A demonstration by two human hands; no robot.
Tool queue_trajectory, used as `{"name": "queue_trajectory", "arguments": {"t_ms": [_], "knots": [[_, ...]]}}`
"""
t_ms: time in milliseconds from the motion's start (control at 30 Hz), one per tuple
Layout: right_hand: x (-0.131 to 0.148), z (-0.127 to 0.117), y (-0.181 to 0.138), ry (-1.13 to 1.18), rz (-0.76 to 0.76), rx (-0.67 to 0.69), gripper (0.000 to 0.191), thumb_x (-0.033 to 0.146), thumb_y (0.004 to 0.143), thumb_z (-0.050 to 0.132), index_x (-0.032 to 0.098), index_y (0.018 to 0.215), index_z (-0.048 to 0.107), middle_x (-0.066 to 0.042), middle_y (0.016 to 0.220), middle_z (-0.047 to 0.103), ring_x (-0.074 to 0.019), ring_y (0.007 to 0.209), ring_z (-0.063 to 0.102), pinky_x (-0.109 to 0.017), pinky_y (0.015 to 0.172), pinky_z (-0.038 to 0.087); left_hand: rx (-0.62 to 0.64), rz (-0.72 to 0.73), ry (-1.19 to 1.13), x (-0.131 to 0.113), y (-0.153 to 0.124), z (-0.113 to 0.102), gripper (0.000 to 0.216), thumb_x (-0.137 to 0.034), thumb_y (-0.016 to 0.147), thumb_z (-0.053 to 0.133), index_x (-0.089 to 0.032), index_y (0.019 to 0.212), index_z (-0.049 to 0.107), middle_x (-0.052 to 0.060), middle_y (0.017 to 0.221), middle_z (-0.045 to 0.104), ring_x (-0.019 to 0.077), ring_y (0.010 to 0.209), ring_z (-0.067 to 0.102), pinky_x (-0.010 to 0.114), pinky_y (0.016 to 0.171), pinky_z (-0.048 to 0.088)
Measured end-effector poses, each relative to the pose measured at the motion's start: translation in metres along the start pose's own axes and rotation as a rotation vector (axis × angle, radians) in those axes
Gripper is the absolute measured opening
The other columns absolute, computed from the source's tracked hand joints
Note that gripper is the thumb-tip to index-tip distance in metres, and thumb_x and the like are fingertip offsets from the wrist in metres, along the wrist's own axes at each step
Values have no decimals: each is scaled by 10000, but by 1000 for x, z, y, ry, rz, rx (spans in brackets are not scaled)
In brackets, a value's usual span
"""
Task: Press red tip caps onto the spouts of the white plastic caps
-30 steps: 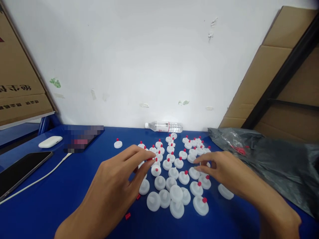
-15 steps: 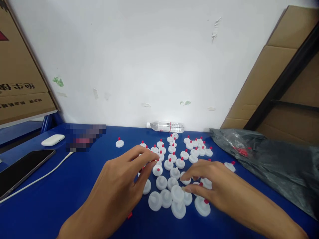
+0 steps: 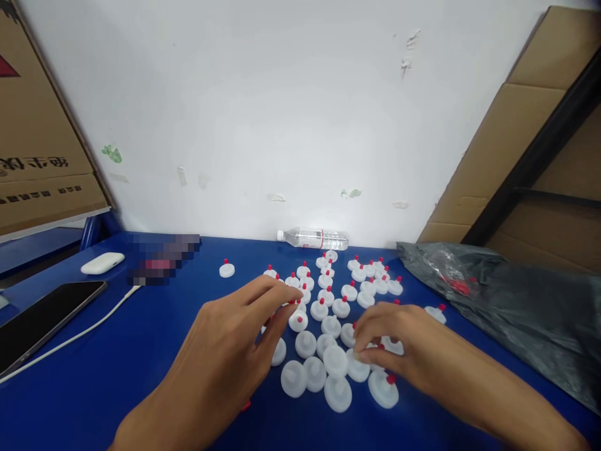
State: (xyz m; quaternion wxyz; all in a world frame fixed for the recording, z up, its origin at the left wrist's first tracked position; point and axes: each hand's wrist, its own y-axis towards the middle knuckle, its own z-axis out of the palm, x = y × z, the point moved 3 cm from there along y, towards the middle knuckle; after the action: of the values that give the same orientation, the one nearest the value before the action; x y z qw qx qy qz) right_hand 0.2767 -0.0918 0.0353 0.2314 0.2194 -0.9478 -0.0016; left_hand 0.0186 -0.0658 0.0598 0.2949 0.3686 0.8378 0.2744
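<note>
Several white round plastic caps [image 3: 306, 343], many with a small red plug on top, lie spread over the blue table [image 3: 154, 351]. My left hand [image 3: 230, 344] hovers over the left side of the group, thumb and forefinger pinched on a small red plug next to a cap [image 3: 297, 321]. My right hand [image 3: 399, 341] rests among the caps on the right, fingers curled down onto a white cap [image 3: 357, 369]. A loose red plug [image 3: 245, 406] lies by my left wrist.
A dark plastic bag [image 3: 511, 307] lies at the right. A water bottle [image 3: 313, 238] lies against the wall. At the left sit a phone [image 3: 42, 316] with a white cable [image 3: 79, 335] and a white earbud case [image 3: 102, 262]. Cardboard boxes [image 3: 42, 125] stand on both sides.
My right hand has moved left and nearer, from the caps at the right edge to those in the front middle, its fingers curling in. My left hand has barely shifted.
</note>
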Motion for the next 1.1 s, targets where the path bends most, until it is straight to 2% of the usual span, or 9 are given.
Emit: {"name": "queue_trajectory", "arguments": {"t_ms": [100,200,300,433,567,667,733,933,1100], "knots": [[4,-14,-9,5,26,-123,195,373,1093,537,292,994,684,4,993,780,-179,848,738,-295,784,587,-10,-3,1,-1,0,0,144,-208,1064,600,-299,1143,679,-33,1025,745,125,727,677,242,545,443],[8,-23,-14,-8,49,-249,229,423,1120,452,289,1005,598,-9,985,767,-188,843,731,-303,756,589,-5,-3,-11,-3,-1,1,137,-215,1069,601,-302,1150,669,-39,1043,746,120,735,666,238,543,430],[11,-23,-8,-20,34,-309,192,429,1115,468,290,1038,575,-28,1074,763,-204,937,737,-316,789,588,8,6,-23,-5,-2,2,152,-185,1067,594,-295,1149,660,-42,1050,742,117,777,688,230,571,450],[19,-18,6,-61,11,-391,109,409,1088,571,314,1118,613,1,1164,748,-200,1047,720,-322,872,563,31,15,-18,-6,-4,5,178,-168,1076,582,-294,1182,649,-36,1074,731,116,804,712,229,622,493],[37,-11,14,-57,-73,-411,68,346,1070,635,341,1133,658,43,1127,750,-168,976,715,-287,842,541,60,35,-65,-8,-5,10,176,-181,1096,567,-299,1206,638,-34,1061,723,122,820,724,244,721,552],[46,-4,19,-4,-108,-388,104,275,1052,669,342,1131,664,73,1088,753,-134,865,706,-259,758,530,56,66,-111,-12,-6,12,203,-161,1097,564,-297,1232,631,-36,1080,728,110,861,737,221,736,558],[49,0,21,20,-141,-394,118,255,1048,675,331,1139,665,70,1113,754,-121,832,710,-257,762,543,45,83,-125,-13,-6,13,224,-152,1096,567,-297,1254,630,-36,1099,734,103,877,745,206,733,560],[51,5,22,-1,-230,-490,267,187,1030,683,299,1271,660,4,1311,740,-171,1071,764,-294,936,593,-34,129,-61,-15,-6,14,197,-180,1097,582,-280,1262,623,-27,1120,749,107,879,759,200,685,558],[56,2,19,-79,-260,-508,307,235,1020,716,290,1311,635,4,1254,768,-196,1119,747,-325,973,582,-59,69,5,-12,-8,10,216,-153,1080,592,-294,1238,634,-54,1062,743,92,786,733,205,603,511]]}}
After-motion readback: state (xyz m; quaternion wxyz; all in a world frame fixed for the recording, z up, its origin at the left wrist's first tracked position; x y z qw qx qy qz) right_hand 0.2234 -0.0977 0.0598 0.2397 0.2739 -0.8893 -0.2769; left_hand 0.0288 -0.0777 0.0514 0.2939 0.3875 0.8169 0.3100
